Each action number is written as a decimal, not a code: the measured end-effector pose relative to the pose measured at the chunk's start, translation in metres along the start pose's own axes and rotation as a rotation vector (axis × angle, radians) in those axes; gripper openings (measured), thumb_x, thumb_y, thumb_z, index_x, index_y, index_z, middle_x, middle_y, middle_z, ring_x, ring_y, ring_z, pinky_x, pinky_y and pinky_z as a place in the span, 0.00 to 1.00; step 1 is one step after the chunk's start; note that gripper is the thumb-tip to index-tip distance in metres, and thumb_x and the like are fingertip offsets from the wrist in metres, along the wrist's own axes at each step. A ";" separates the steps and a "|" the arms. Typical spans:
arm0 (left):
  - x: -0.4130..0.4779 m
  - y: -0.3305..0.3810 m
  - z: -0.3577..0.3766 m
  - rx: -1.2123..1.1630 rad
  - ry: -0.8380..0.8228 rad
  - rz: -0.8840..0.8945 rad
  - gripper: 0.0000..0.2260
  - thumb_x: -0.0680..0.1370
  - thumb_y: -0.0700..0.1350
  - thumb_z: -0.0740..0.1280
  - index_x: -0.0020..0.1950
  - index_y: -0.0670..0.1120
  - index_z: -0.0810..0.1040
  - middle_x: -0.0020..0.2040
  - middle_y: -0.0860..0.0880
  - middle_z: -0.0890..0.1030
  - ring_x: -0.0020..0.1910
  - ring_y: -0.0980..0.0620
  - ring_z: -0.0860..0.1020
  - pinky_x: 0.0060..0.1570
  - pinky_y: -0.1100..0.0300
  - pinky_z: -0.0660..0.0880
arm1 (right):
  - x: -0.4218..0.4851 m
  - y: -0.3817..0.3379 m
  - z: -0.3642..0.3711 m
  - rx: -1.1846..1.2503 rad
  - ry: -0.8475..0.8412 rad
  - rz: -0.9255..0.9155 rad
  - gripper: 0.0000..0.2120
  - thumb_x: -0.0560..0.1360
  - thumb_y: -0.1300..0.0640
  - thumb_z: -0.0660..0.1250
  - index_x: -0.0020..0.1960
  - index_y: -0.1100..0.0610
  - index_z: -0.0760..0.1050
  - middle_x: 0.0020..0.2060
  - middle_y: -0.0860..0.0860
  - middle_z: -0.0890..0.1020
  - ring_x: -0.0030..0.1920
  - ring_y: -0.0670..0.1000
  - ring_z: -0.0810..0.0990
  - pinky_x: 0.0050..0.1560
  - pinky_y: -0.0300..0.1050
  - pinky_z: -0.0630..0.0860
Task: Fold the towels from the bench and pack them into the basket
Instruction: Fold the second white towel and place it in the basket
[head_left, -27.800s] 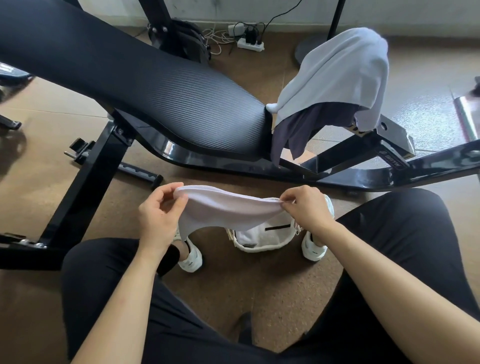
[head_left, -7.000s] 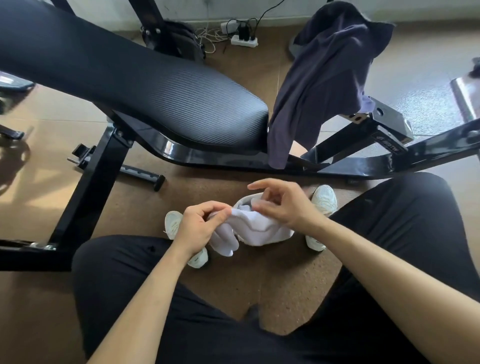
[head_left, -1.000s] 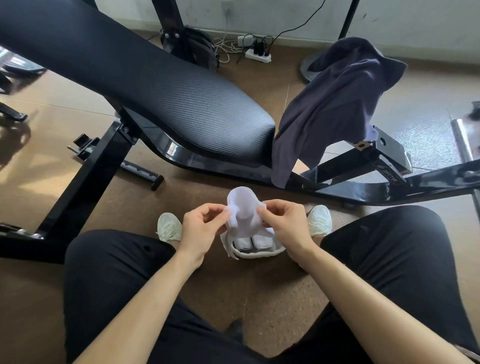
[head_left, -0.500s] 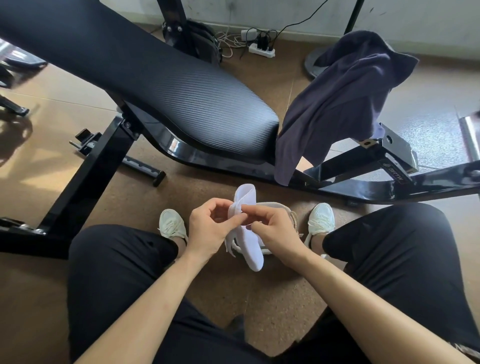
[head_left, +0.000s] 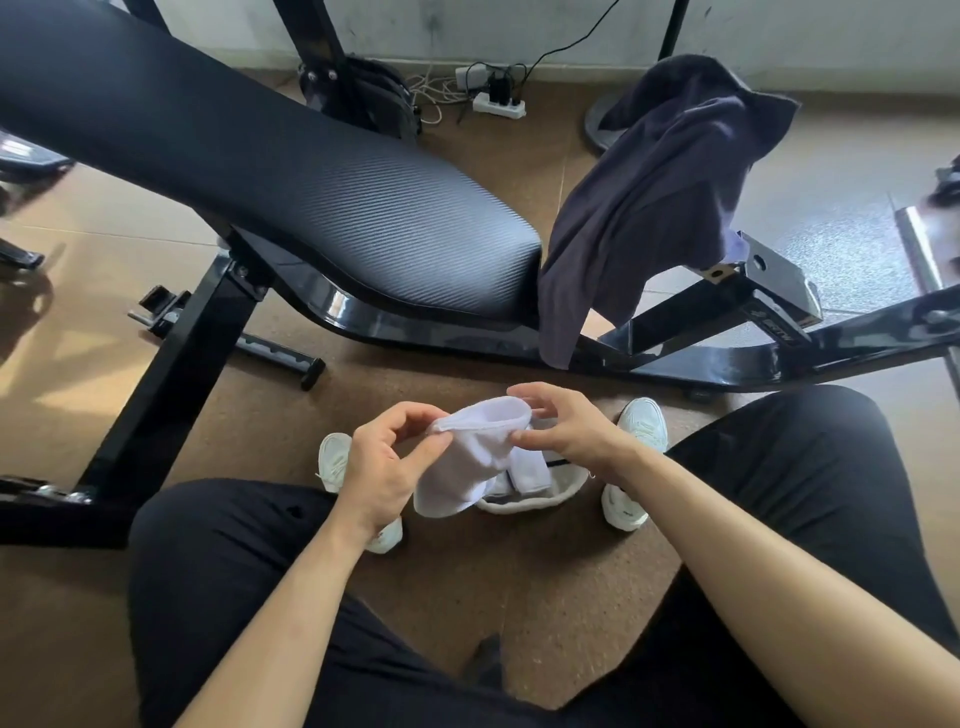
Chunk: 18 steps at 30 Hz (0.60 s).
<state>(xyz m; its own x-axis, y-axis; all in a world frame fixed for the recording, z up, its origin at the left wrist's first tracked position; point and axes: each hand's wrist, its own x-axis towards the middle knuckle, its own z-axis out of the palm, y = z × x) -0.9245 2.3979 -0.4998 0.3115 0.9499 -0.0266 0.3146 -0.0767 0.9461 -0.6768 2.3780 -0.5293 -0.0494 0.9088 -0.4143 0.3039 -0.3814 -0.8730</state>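
I hold a folded white towel (head_left: 475, 457) above the floor between my feet. My left hand (head_left: 387, 467) pinches its upper left edge. My right hand (head_left: 563, 428) holds its upper right side with thumb and fingers. Below and behind the towel sits a small white basket (head_left: 540, 499), mostly hidden, with another folded white towel partly showing inside. A dark purple towel (head_left: 660, 202) hangs over the right end of the black bench (head_left: 291, 171).
The bench's black steel frame (head_left: 701, 358) curves across the floor just beyond my hands. My white shoes (head_left: 641, 426) flank the basket and my black-trousered knees fill the lower view. A power strip (head_left: 498, 106) with cables lies by the back wall.
The white towel was upright and narrow between my hands half a second ago; now it is turned and spread wider, hanging lower left. My hands have moved slightly apart.
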 end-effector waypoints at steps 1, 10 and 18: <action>0.000 0.000 -0.002 -0.001 0.001 -0.005 0.07 0.77 0.38 0.73 0.52 0.49 0.84 0.48 0.54 0.86 0.51 0.52 0.83 0.51 0.64 0.79 | 0.001 0.001 0.000 -0.011 -0.001 -0.011 0.18 0.73 0.60 0.77 0.62 0.54 0.80 0.55 0.49 0.84 0.54 0.44 0.81 0.57 0.43 0.79; 0.005 -0.010 -0.013 0.048 0.114 -0.121 0.06 0.79 0.39 0.71 0.54 0.48 0.81 0.50 0.50 0.84 0.52 0.51 0.82 0.48 0.64 0.79 | -0.010 -0.011 -0.007 0.235 0.099 -0.173 0.07 0.76 0.62 0.74 0.51 0.64 0.79 0.47 0.58 0.86 0.47 0.49 0.84 0.53 0.45 0.81; 0.005 -0.007 -0.008 0.260 -0.177 -0.077 0.19 0.68 0.51 0.71 0.59 0.53 0.81 0.54 0.55 0.79 0.53 0.57 0.79 0.48 0.61 0.77 | -0.018 -0.017 0.000 0.128 0.096 -0.300 0.06 0.76 0.58 0.75 0.52 0.57 0.84 0.46 0.51 0.87 0.48 0.50 0.85 0.53 0.48 0.81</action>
<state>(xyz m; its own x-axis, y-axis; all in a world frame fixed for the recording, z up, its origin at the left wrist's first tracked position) -0.9320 2.4057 -0.5036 0.4219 0.8902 -0.1718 0.5545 -0.1035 0.8257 -0.6812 2.3679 -0.5065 -0.0272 0.9932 -0.1129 0.1670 -0.1068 -0.9802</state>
